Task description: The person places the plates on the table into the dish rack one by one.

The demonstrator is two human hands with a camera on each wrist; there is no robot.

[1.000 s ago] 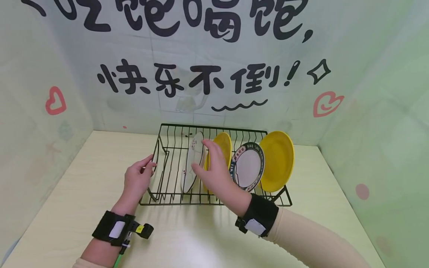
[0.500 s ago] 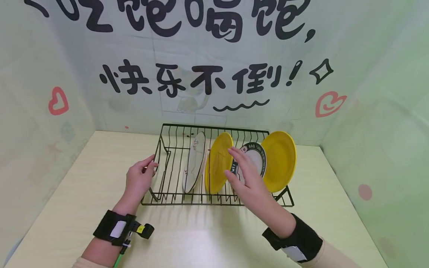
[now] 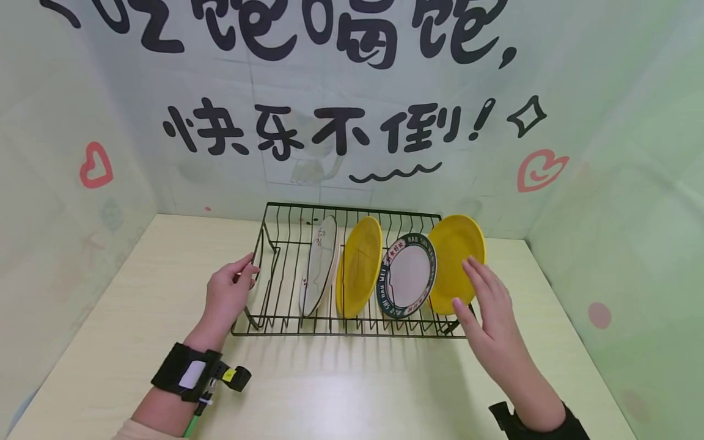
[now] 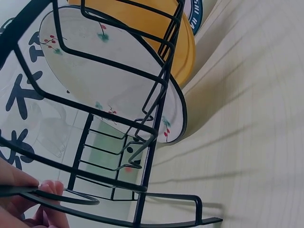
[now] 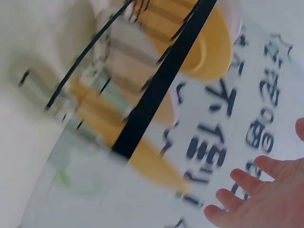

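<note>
A black wire dish rack point(image 3: 286, 327) stands on the table with plates upright in it. From left to right these are a white plate with red flower sprigs point(image 3: 320, 267), a yellow plate point(image 3: 360, 269), a white plate with a dark lettered rim point(image 3: 408, 278) and a larger yellow plate point(image 3: 453, 256). My left hand point(image 3: 228, 290) pinches the rack's left end wire, also seen in the left wrist view, where the fingers point(image 4: 50, 190) wrap the wire. In front of the larger yellow plate, my right hand point(image 3: 495, 318) is held with fingers spread, holding nothing.
The pale wooden table point(image 3: 341, 391) extends in front of the rack and to both sides. Behind it hangs a printed backdrop point(image 3: 220, 165) with large black characters, and side walls point(image 3: 632, 244) close in left and right.
My right hand has moved rightward from beside the flowered white plate, past the middle plates, to the rack's right end. My left hand keeps its hold on the rack; the plates look unmoved.
</note>
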